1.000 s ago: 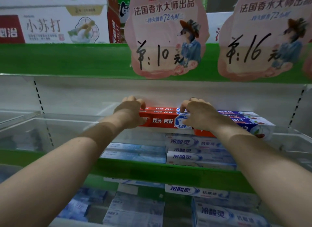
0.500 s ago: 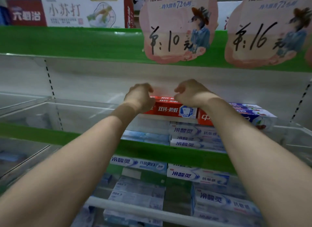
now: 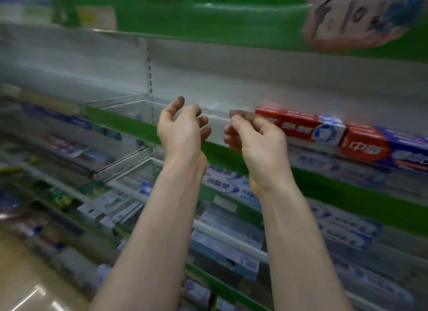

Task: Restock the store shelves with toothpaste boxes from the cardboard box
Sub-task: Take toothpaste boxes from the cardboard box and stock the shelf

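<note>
A stack of red toothpaste boxes (image 3: 298,125) lies lengthwise on the green-edged shelf (image 3: 129,125), to the right of my hands. Beside it on the right lies a red-and-blue box (image 3: 379,148). My left hand (image 3: 183,130) hovers in front of the shelf with fingers loosely curled and nothing in them. My right hand (image 3: 252,137) is just left of the red boxes, apart from them, fingers loosely bent and holding nothing. The cardboard box is out of view.
The shelf bay left of my hands has clear acrylic dividers (image 3: 125,158). Lower shelves hold several white-and-blue toothpaste boxes (image 3: 227,241). A pink price sign (image 3: 361,19) hangs from the upper shelf edge. The floor (image 3: 25,287) shows at bottom left. The picture is blurred.
Both hands have let go of the red boxes and pulled back from the shelf. The view has swung to the left, so the boxes now sit to the right.
</note>
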### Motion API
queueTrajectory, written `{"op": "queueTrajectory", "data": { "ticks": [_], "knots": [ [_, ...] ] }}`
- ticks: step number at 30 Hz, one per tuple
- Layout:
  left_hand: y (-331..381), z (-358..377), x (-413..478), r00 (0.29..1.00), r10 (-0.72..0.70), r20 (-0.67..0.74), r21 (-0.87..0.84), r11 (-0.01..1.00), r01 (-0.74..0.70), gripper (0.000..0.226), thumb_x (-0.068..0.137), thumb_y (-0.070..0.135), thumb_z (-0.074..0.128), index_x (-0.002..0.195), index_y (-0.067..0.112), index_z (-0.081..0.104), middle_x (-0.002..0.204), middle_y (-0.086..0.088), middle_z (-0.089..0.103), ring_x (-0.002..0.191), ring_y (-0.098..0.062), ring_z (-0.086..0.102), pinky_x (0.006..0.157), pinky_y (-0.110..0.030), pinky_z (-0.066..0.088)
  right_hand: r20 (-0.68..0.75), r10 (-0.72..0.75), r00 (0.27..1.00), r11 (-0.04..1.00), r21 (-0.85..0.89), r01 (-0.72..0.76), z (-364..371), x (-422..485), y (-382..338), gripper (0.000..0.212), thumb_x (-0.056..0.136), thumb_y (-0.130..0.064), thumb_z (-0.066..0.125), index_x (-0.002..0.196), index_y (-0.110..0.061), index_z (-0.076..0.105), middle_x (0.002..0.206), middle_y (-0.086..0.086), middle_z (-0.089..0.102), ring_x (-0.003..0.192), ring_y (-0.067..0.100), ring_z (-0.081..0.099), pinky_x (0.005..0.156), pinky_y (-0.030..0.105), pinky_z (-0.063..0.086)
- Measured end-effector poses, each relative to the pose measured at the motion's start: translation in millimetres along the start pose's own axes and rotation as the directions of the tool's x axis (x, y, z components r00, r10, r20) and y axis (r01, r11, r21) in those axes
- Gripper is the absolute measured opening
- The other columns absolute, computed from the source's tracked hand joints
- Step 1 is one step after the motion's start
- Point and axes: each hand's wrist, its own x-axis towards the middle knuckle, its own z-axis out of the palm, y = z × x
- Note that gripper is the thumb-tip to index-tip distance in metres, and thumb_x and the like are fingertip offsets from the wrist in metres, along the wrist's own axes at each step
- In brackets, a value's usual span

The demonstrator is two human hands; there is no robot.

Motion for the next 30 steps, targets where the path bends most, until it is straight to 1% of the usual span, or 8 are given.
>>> {"op": "queueTrajectory", "data": {
  "ticks": [4, 7, 11, 16, 20, 23, 27, 30],
  "knots": [
    [19.8, -44.4, 6.9, 0.995, 0.019, -0.098, 0.001, 1.0, -0.019, 0.024, 0.089, 0.0, 0.051, 0.096, 0.022, 0.051, 0.073, 0.0, 0.054, 0.056, -0.01, 0.05, 0.054, -0.023, 0.044, 0.11, 0.034, 0.993, 0.999, 0.014, -0.036, 39.2, -15.3, 18.0, 0.014, 0.094, -0.01, 0.056, 0.09, -0.017, 0.066, 0.075, 0.0, 0.064, 0.069, 0.006, 0.06, 0.065, 0.014, 0.052],
    [36.5, -80.7, 13.2, 0.984, 0.029, -0.176, 0.014, 1.0, -0.027, 0.023, 0.09, 0.0, 0.051, 0.095, 0.022, 0.05, 0.072, 0.0, 0.053, 0.055, -0.01, 0.049, 0.053, -0.023, 0.044, 0.166, 0.055, 0.985, 0.998, 0.004, -0.056, 74.7, -25.9, 34.1, 0.015, 0.094, -0.008, 0.056, 0.086, -0.016, 0.067, 0.071, 0.0, 0.063, 0.062, 0.006, 0.059, 0.06, 0.015, 0.05],
    [72.3, -149.3, 23.6, 0.954, 0.054, -0.294, 0.044, 0.998, -0.043, 0.021, 0.09, 0.002, 0.053, 0.095, 0.022, 0.05, 0.073, -0.001, 0.055, 0.058, -0.011, 0.051, 0.055, -0.025, 0.045, 0.271, 0.15, 0.951, 0.988, 0.005, -0.157, 141.7, -51.8, 62.4, 0.017, 0.095, -0.008, 0.055, 0.084, -0.016, 0.065, 0.068, 0.0, 0.061, 0.057, 0.006, 0.056, 0.055, 0.014, 0.046],
    [135.9, -249.2, 29.1, 0.887, 0.123, -0.444, 0.061, 0.992, -0.107, 0.024, 0.088, -0.001, 0.052, 0.087, 0.023, 0.049, 0.072, -0.002, 0.055, 0.055, -0.013, 0.049, 0.054, -0.027, 0.043, 0.441, 0.214, 0.872, 0.969, 0.014, -0.246, 244.8, -110.0, 79.4, 0.019, 0.095, -0.008, 0.054, 0.081, -0.017, 0.064, 0.064, -0.001, 0.06, 0.05, 0.003, 0.054, 0.053, 0.013, 0.046],
    [192.4, -320.1, 25.1, 0.835, 0.158, -0.526, 0.043, 0.986, -0.159, 0.025, 0.088, -0.003, 0.051, 0.087, 0.021, 0.049, 0.067, -0.003, 0.052, 0.053, -0.014, 0.047, 0.046, -0.023, 0.041, 0.562, 0.224, 0.796, 0.955, 0.037, -0.294, 320.1, -162.4, 81.0, 0.018, 0.095, -0.007, 0.054, 0.083, -0.014, 0.065, 0.056, -0.006, 0.062, 0.05, 0.003, 0.056, 0.054, 0.016, 0.048],
    [235.3, -371.5, 16.7, 0.797, 0.183, -0.575, 0.037, 0.98, -0.198, 0.024, 0.087, -0.006, 0.049, 0.096, 0.017, 0.05, 0.067, -0.005, 0.051, 0.048, -0.012, 0.046, 0.039, -0.017, 0.038, 0.626, 0.235, 0.744, 0.946, 0.029, -0.324, 377.2, -206.6, 80.2, 0.018, 0.095, -0.007, 0.054, 0.082, -0.014, 0.065, 0.064, 0.0, 0.063, 0.055, 0.007, 0.057, 0.053, 0.017, 0.048],
    [285.1, -428.5, -0.5, 0.748, 0.214, -0.629, 0.058, 0.972, -0.228, 0.028, 0.086, -0.006, 0.048, 0.107, 0.013, 0.05, 0.067, -0.005, 0.05, 0.032, -0.007, 0.043, 0.038, -0.016, 0.035, 0.7, 0.242, 0.672, 0.93, 0.03, -0.366, 441.6, -261.3, 81.8, 0.018, 0.093, -0.005, 0.056, 0.082, -0.014, 0.067, 0.072, 0.005, 0.065, 0.066, 0.015, 0.059, 0.065, 0.025, 0.051],
    [322.5, -471.8, -18.0, 0.694, 0.234, -0.681, 0.056, 0.961, -0.27, 0.031, 0.087, -0.006, 0.048, 0.112, 0.012, 0.051, 0.066, -0.005, 0.051, 0.044, -0.012, 0.047, 0.046, -0.022, 0.038, 0.767, 0.239, 0.595, 0.929, -0.003, -0.369, 482.7, -298.8, 80.4, 0.015, 0.093, -0.007, 0.056, 0.086, -0.015, 0.067, 0.072, 0.003, 0.066, 0.065, 0.013, 0.059, 0.065, 0.024, 0.051]
  ]
}}
